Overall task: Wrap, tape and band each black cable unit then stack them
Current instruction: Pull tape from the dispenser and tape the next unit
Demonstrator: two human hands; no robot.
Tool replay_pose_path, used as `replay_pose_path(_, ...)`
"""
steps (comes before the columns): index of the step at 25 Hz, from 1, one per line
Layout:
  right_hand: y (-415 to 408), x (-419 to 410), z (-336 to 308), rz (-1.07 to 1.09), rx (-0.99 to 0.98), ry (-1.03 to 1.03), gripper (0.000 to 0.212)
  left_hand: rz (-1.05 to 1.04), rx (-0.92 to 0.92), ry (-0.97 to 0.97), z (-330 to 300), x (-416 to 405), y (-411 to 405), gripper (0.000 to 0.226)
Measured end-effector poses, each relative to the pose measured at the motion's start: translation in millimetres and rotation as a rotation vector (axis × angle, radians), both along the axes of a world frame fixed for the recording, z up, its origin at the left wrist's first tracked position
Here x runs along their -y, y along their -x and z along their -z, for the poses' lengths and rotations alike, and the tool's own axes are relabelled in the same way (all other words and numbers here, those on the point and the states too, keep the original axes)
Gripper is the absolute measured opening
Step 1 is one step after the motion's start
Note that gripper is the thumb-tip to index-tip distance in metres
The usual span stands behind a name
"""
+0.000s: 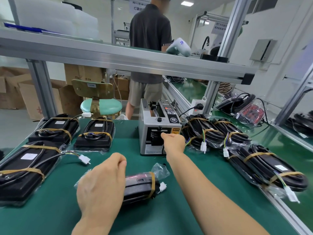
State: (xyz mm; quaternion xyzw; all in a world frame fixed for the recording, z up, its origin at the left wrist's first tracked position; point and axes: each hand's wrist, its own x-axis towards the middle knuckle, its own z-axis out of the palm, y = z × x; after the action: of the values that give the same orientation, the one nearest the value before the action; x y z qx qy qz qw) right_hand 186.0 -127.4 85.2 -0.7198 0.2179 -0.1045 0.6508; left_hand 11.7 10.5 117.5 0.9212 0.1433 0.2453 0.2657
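A black cable unit (140,187) in a clear bag lies on the green mat (55,216) in front of me. A tan rubber band (153,182) runs round its right end and a white connector (163,186) sticks out there. My left hand (101,184) covers the unit's left part, fingers curled over its far edge. My right hand (174,141) reaches to the outlet of the grey tape dispenser (152,122), with curled fingertips pinching at the slot. The tape piece itself is barely visible.
Three banded units (54,129) (94,134) (25,167) lie on the left. Several more are piled on the right (203,133) (271,170) near the table's aluminium edge rail (279,206). An aluminium shelf (118,60) crosses overhead. A person (149,48) stands behind, beside a green stool (101,106).
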Motion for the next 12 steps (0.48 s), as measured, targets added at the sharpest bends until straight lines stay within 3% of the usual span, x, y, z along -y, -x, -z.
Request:
replay_pose_path(3,-8,-5,-1,0.054,-0.054,-0.037,0.024,0.217,-0.020,0.168,-1,-13,1,0.026)
replay_pose_path(7,-16,-13,-2,0.132,-0.093,-0.175,0.026,0.483,-0.152,-0.111,2,-32,6,0.052)
replay_pose_path(12,29,-7,-31,-0.031,-0.091,-0.325,0.013,0.469,-0.061,-0.105,6,-30,7,0.047)
